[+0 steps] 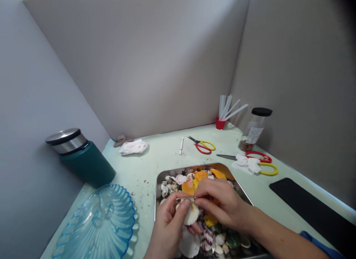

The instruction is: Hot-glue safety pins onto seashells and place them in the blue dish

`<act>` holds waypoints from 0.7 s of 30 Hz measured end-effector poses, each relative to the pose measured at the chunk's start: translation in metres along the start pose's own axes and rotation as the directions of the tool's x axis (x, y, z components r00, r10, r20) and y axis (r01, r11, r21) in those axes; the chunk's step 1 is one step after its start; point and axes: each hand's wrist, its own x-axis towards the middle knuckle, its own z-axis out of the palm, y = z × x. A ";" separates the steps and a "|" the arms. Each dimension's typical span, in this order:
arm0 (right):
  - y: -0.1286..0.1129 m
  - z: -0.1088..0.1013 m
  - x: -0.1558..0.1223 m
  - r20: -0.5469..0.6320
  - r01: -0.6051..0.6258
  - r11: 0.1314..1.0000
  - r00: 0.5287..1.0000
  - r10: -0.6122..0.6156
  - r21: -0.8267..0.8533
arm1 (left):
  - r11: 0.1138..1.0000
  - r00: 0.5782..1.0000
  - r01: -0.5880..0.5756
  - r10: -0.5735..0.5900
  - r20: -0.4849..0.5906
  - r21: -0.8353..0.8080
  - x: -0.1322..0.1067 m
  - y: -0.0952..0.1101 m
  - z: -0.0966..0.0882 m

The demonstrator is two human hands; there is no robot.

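A white scallop shell [191, 214] with a yellowish tint near its top is gripped in my left hand [171, 218], the thumb pressed on its face. At the shell's upper edge, the fingers of my right hand [219, 199] are pinched together. A thin, shiny strip [183, 198] runs along that edge between the two hands; its kind is too small to tell. Both hands are over a metal tray [156, 196] filled with white, orange, yellow and striped shells. Below my left hand, a large white shell [189, 244] lies in the tray beside a purple-striped shell [207, 239].
Left stand a blue shell-shaped glass dish [111, 229] and a tilted-looking teal bottle [87, 164]. Behind the tray are crumpled tissue [134, 147], a white stick [181, 146] and scissors [202, 144]. Rightward are tissue-wrapped scissors [268, 169], a jar [253, 131], a red cup [220, 123] and a black pad [311, 210].
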 end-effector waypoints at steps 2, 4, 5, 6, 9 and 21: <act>0.000 0.000 0.000 0.003 0.006 1.000 1.000 -0.006 0.009 | 1.000 1.000 -0.020 0.020 -0.010 0.008 0.000 0.001 0.000; -0.001 0.000 0.000 0.007 0.007 1.000 1.000 -0.007 0.014 | 0.999 0.999 -0.032 0.033 -0.012 0.013 -0.001 0.001 -0.001; -0.001 0.000 0.000 0.009 0.008 1.000 1.000 -0.008 0.016 | 0.999 0.999 -0.036 0.036 -0.009 0.015 -0.001 0.001 -0.001; -0.001 0.000 0.000 0.009 0.011 1.000 1.000 -0.011 0.017 | 0.999 0.999 -0.037 0.037 -0.002 0.018 0.000 0.001 -0.002; -0.002 0.000 0.000 0.008 0.023 0.999 1.000 -0.024 0.024 | 0.999 0.998 -0.032 0.030 0.056 0.031 0.001 0.001 -0.006; 0.006 -0.003 0.002 -0.094 0.035 0.999 0.995 -0.037 -0.022 | 0.985 0.988 -0.145 0.139 0.075 0.093 -0.005 0.007 -0.011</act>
